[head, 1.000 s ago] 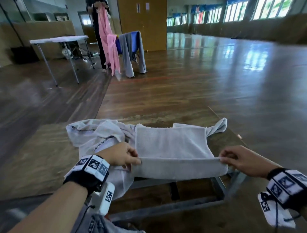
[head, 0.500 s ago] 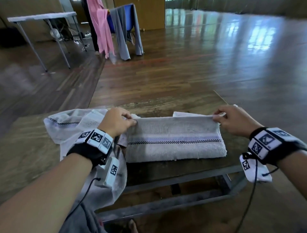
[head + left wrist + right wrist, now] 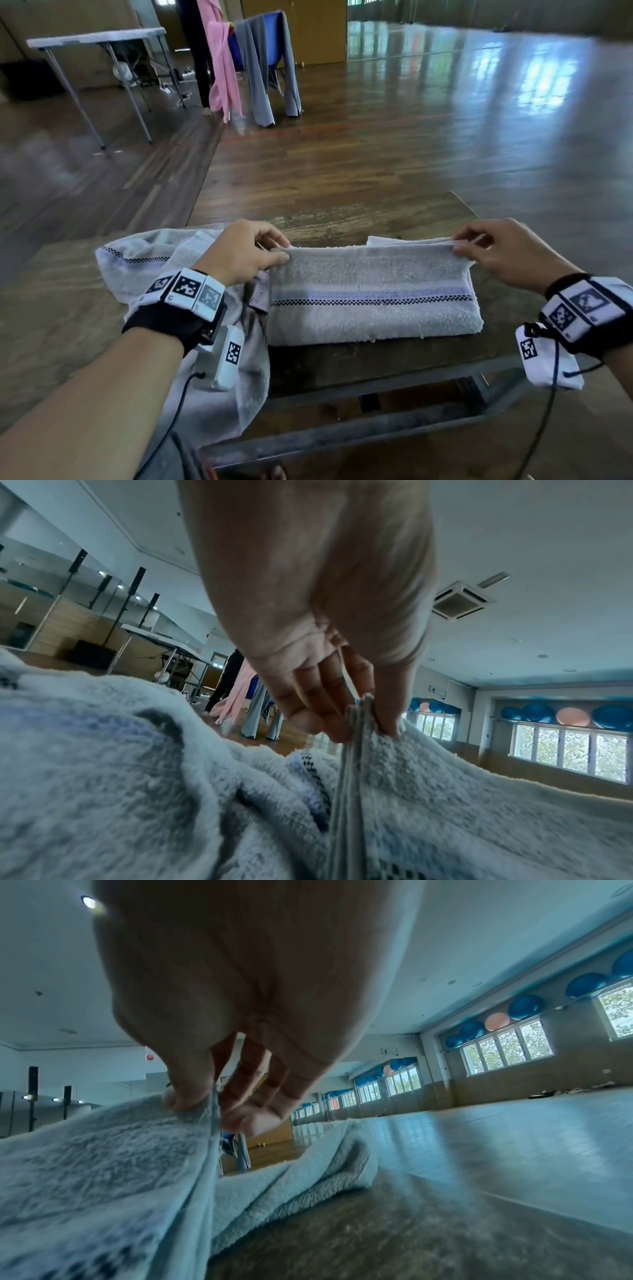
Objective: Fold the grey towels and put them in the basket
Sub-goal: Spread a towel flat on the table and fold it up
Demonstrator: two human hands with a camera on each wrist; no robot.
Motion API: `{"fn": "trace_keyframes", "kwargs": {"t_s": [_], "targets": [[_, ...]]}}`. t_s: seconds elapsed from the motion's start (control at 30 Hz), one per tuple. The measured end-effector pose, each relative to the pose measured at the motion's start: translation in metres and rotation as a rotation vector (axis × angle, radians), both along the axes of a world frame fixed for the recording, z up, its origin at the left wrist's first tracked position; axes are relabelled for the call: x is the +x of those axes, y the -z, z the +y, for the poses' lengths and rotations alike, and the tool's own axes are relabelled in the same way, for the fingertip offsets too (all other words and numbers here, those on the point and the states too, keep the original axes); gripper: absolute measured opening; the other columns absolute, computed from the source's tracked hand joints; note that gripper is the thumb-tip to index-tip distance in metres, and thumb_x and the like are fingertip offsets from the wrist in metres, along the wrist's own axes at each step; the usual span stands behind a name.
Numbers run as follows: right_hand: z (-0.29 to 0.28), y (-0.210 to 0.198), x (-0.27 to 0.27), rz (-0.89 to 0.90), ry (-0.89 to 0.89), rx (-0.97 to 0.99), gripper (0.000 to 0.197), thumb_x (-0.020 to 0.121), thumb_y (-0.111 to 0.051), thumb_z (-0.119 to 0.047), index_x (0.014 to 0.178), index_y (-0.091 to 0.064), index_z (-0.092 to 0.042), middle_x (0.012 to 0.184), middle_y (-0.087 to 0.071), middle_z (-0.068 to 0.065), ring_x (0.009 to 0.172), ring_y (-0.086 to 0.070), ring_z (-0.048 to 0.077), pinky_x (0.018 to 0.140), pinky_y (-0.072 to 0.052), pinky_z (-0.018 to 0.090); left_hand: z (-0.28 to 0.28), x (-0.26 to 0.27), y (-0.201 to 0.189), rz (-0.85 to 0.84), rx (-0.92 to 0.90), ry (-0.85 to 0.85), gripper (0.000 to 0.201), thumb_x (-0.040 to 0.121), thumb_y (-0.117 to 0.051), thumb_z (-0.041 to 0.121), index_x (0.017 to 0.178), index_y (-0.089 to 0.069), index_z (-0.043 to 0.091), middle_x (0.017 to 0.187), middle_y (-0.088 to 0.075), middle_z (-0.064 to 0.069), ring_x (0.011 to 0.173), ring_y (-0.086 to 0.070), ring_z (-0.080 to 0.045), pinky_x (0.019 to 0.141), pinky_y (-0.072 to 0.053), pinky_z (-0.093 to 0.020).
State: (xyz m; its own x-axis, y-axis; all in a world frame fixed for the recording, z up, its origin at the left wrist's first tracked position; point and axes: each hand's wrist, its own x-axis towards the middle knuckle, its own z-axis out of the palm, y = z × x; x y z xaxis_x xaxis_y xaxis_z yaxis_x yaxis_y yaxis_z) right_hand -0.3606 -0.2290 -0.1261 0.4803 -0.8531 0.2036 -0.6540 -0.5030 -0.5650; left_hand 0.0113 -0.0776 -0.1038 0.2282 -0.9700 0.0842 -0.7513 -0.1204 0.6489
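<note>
A grey towel (image 3: 370,291) with a checked stripe lies folded lengthwise on the wooden table (image 3: 376,212). My left hand (image 3: 279,251) pinches its far left corner (image 3: 359,715) between thumb and fingers. My right hand (image 3: 460,245) pinches the far right corner (image 3: 209,1110) the same way. A second grey towel (image 3: 144,263) lies crumpled to the left, under my left wrist, and hangs over the near edge. No basket is in view.
The table's near edge and metal frame (image 3: 394,383) are just below the folded towel. Far off on the wooden floor stand a white folding table (image 3: 99,36) and a rack with pink and grey cloths (image 3: 253,65), with a person beside it.
Both hands have carried the towel's near edge over to the far edge, which folded it in half and turned the striped side up. In the last half second they have barely moved.
</note>
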Motion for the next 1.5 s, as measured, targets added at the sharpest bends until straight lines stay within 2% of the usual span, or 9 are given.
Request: {"fn": "trace_keyframes", "kwargs": {"t_s": [0.1,0.27,0.67,0.77,0.93,1.1,1.2,1.3,1.5], "targets": [[0.006,-0.006,-0.009,-0.041,-0.071,0.05,0.012,0.093,-0.069,-0.017,0.101,-0.069,-0.026,0.085,-0.067,-0.004,0.068,-0.063,0.021,0.066,-0.052,0.035,0.004,0.0,-0.008,0.016,0.062,0.021,0.013,0.081,-0.081,0.019,0.092,-0.076,0.022,0.078,-0.072,0.001,0.052,-0.06,-0.003,0.054,-0.055,-0.025],[0.018,-0.01,-0.021,0.177,-0.176,0.119,0.016,0.095,-0.066,-0.02,0.081,-0.071,-0.023,0.066,-0.068,-0.005,0.055,-0.062,0.01,0.063,-0.054,0.035,0.013,-0.007,-0.024,0.036,0.244,0.129,0.007,0.084,-0.077,0.017,0.085,-0.078,0.01,0.062,-0.068,-0.008,0.045,-0.057,-0.015,0.05,-0.047,-0.025],[0.041,-0.059,-0.029,-0.392,0.132,-0.433,0.009,0.091,-0.072,-0.022,0.099,-0.069,-0.022,0.097,-0.071,-0.001,0.083,-0.072,0.009,0.073,-0.058,0.026,0.021,-0.041,-0.064,0.023,-0.603,-0.079,0.013,0.085,-0.076,0.018,0.097,-0.075,0.016,0.09,-0.073,0.0,0.075,-0.07,-0.017,0.066,-0.058,-0.027],[0.049,-0.05,-0.037,-0.273,0.042,-0.315,0.01,0.088,-0.075,-0.024,0.089,-0.066,-0.029,0.082,-0.07,-0.009,0.074,-0.067,-0.007,0.058,-0.047,0.005,0.026,-0.037,-0.057,-0.021,-0.395,-0.003,0.014,0.082,-0.079,0.018,0.095,-0.074,0.017,0.083,-0.073,0.001,0.067,-0.067,-0.016,0.057,-0.054,-0.025],[0.052,-0.001,-0.056,0.407,-0.2,0.195,0.009,0.086,-0.077,-0.028,0.081,-0.072,-0.033,0.078,-0.073,-0.021,0.074,-0.066,-0.005,0.073,-0.049,0.021,0.03,-0.029,-0.019,-0.174,0.479,0.239,0.012,0.082,-0.079,0.019,0.092,-0.075,0.016,0.091,-0.075,-0.004,0.071,-0.068,-0.006,0.062,-0.053,-0.016],[0.052,0.037,-0.054,0.414,0.011,0.164,0.015,0.089,-0.067,-0.039,0.079,-0.065,-0.029,0.079,-0.07,-0.01,0.08,-0.065,0.012,0.076,-0.051,0.033,0.022,-0.04,0.008,-0.207,0.586,0.071,0.04,0.092,-0.065,0.044,0.076,-0.059,0.008,0.081,-0.069,-0.018,0.063,-0.065,-0.024,0.065,-0.053,-0.034],[0.054,0.043,-0.045,0.439,0.078,0.193,0.028,0.092,-0.061,-0.048,0.077,-0.063,-0.024,0.078,-0.067,-0.007,0.084,-0.056,0.011,0.075,-0.045,0.034,0.019,-0.048,0.017,-0.267,0.659,-0.021,0.053,0.091,-0.06,0.055,0.104,-0.063,0.004,0.099,-0.068,-0.017,0.083,-0.067,-0.028,0.068,-0.05,-0.03],[0.054,0.041,-0.039,0.466,0.111,0.218,0.04,0.094,-0.058,-0.05,0.072,-0.059,-0.017,0.077,-0.064,0.0,0.077,-0.051,0.006,0.072,-0.041,0.035,0.017,-0.052,0.022,-0.265,0.666,-0.103,0.063,0.09,-0.064,0.052,0.122,-0.059,-0.002,0.119,-0.066,-0.019,0.097,-0.067,-0.035,0.078,-0.052,-0.034],[0.055,0.027,-0.031,0.574,0.09,0.282,0.043,0.092,-0.065,-0.033,0.058,-0.043,-0.017,0.066,-0.052,0.001,0.062,-0.047,0.014,0.055,-0.033,0.027,0.012,-0.05,0.019,-0.19,0.688,-0.126,0.042,0.084,-0.076,0.035,0.105,-0.067,-0.001,0.096,-0.074,-0.015,0.077,-0.067,-0.028,0.071,-0.054,-0.035]]}}
